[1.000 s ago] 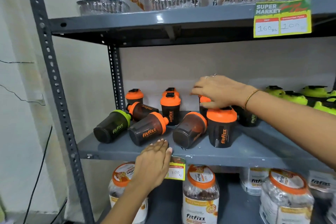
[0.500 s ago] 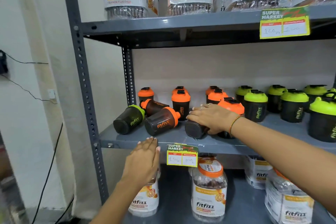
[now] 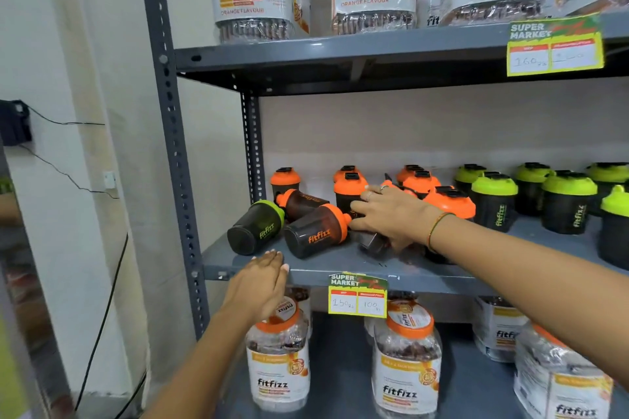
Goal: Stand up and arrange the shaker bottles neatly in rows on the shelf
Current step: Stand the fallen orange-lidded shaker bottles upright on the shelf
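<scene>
On the middle shelf [image 3: 340,267] of the grey metal rack, near its left end, three shaker bottles lie on their sides: a green-lidded shaker [image 3: 256,227] nearest the left post, an orange-lidded shaker [image 3: 316,231] beside it towards the front edge, and another orange-lidded one [image 3: 299,202] just behind them. The right hand [image 3: 391,218] is closed around a fourth toppled shaker [image 3: 372,243], fingers curled over its dark body; only the base shows beneath the palm. Half a second ago that hand lay over the same bottle, and it has kept its grip, though its fingers now reach further left, almost touching the lid of the front orange shaker. One second ago it was at an upright shaker near the back wall instead. The left hand [image 3: 260,282] rests flat, fingers together, on the front edge of the shelf, as in both earlier moments. Upright orange-lidded shakers [image 3: 350,185] stand along the back, and upright green-lidded shakers [image 3: 495,201] fill the right part in rows. A yellow price tag [image 3: 357,296] hangs from the front edge. Fitfizz jars [image 3: 277,357] sit on the shelf below, and more on the one above.
</scene>
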A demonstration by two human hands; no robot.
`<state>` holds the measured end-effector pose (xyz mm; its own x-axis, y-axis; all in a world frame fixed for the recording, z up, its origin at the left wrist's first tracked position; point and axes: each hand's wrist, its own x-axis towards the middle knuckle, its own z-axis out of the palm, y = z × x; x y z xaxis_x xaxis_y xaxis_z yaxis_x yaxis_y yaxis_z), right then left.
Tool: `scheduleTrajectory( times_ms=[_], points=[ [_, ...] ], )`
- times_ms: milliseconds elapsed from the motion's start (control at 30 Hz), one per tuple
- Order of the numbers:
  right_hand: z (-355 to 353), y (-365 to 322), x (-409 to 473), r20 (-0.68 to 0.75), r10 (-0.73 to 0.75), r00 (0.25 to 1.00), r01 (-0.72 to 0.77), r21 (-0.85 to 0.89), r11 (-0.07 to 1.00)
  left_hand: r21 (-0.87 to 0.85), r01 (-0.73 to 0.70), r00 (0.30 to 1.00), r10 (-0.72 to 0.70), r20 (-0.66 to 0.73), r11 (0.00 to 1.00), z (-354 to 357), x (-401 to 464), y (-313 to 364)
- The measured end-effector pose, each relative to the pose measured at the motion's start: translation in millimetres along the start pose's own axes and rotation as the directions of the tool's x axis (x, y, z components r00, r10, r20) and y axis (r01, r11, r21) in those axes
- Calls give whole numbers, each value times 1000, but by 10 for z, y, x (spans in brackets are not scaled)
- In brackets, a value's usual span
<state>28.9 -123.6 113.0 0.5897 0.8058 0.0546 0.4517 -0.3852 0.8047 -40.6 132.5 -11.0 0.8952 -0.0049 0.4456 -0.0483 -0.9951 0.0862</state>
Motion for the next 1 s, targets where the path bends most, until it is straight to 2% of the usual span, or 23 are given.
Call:
scheduleTrajectory(
  times_ms=[167,333,533,833,1000],
  points=[
    [-51,-72,108,95,51,994,-25,-256,966,15,-11,1000,11,-24,1000,73,-10,-58],
    [121,-241,217,114,47,992,-10,-303,953,-5,-9,999,9,-45,1000,110,-10,-58],
    [266,-380,250,94,-37,995,74,-425,902,-30,3,999,-5,-43,1000,126,-3,-55],
    [226,-389,209,66,-62,996,82,-370,925,-17,11,999,-12,-30,1000,111,-19,-30],
    [-121,-279,190,-78,-103,992,77,-281,957,4,-27,999,27,-27,1000,64,-9,-51]
  ],
)
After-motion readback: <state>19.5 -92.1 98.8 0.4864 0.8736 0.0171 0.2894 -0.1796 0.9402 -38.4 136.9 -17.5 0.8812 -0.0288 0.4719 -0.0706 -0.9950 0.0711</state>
